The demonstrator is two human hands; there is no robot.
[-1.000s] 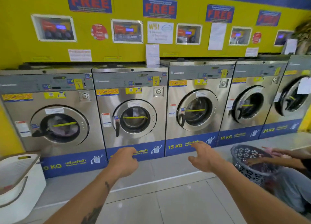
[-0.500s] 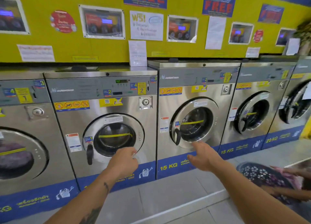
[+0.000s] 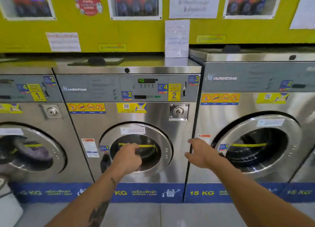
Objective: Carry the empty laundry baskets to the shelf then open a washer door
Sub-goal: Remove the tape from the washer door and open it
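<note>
A steel front-load washer (image 3: 129, 117) fills the middle of the head view, its round door (image 3: 160, 151) closed with a dark handle (image 3: 105, 162) at its left edge. My left hand (image 3: 127, 157) is in front of the door glass, fingers curled, holding nothing, just right of the handle. My right hand (image 3: 201, 153) hovers at the seam between this washer and the right one, fingers loosely apart and empty. No laundry basket shows clearly; a white object (image 3: 8, 209) sits at the bottom left corner.
A washer on the left (image 3: 34, 151) has dark laundry behind its glass. Another washer (image 3: 259, 141) stands on the right with its door closed. Yellow wall with posters above. Grey tiled floor (image 3: 153, 214) below.
I have moved closer to the middle washer, which now fills the view. Both hands have risen toward its door. The dark basket and the other person at the right are out of view.
</note>
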